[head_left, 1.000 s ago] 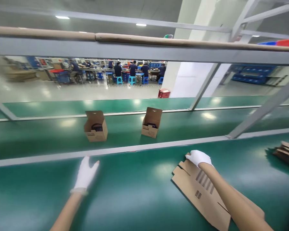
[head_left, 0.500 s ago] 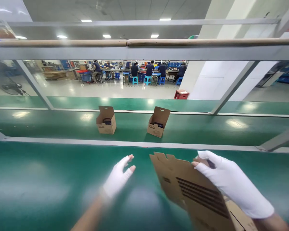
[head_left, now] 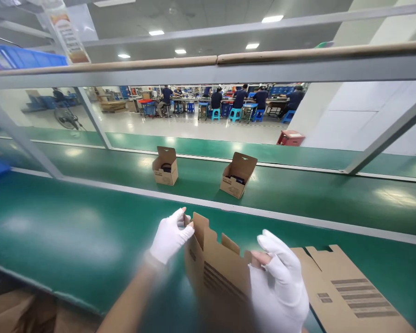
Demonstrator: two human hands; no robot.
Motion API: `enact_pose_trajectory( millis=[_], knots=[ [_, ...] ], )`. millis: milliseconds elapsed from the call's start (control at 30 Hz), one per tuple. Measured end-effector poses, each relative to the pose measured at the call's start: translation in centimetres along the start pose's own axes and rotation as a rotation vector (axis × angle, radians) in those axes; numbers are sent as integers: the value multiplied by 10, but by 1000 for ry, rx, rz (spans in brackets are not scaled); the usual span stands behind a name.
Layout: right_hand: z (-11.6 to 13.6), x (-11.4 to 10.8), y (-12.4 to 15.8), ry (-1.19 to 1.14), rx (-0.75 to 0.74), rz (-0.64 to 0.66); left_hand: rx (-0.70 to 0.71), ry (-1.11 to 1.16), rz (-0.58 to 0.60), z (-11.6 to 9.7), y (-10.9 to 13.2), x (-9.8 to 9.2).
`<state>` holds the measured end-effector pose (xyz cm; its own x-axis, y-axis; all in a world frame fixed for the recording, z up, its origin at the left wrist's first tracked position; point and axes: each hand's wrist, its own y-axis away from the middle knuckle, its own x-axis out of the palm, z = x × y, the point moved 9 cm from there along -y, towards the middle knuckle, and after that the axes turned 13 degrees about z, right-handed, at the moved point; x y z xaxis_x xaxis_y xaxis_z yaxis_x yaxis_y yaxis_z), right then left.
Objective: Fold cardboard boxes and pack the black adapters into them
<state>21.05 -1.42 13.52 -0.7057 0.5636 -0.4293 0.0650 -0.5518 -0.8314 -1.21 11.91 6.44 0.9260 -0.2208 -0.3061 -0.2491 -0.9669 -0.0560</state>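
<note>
Between my hands stands a brown cardboard box (head_left: 225, 273), partly unfolded into shape, with its flaps sticking up and dark stripes printed on its side. My left hand (head_left: 171, 235), in a white glove with bare fingertips, pinches its left upper edge. At the right upper corner, my right hand (head_left: 280, 277), gloved the same way, grips the cardboard with thumb and fingers. The box's lower part runs out of view. To the right of it, flat cardboard box blanks (head_left: 353, 286) with similar stripes lie on the green work surface.
Beyond a white rail, two open small cartons, a left one (head_left: 165, 173) and a right one (head_left: 236, 180), hold dark items on a green belt (head_left: 315, 194). Metal frame posts (head_left: 93, 118) rise around it. A blue bin (head_left: 31, 58) sits upper left. Several people work at far tables.
My left hand, empty before, now grips the cardboard. The flat piece in my right hand has been opened out into a box shape and moved left. The view has turned left.
</note>
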Motion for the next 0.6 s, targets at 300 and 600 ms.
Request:
enact_pose_trajectory(
  millis=[300, 600],
  knots=[
    [18, 31, -8, 409, -259, 444, 111, -6, 371, -15, 27, 39],
    [27, 42, -7, 449, -274, 936, 36, -7, 351, 13, 32, 66]
  ],
)
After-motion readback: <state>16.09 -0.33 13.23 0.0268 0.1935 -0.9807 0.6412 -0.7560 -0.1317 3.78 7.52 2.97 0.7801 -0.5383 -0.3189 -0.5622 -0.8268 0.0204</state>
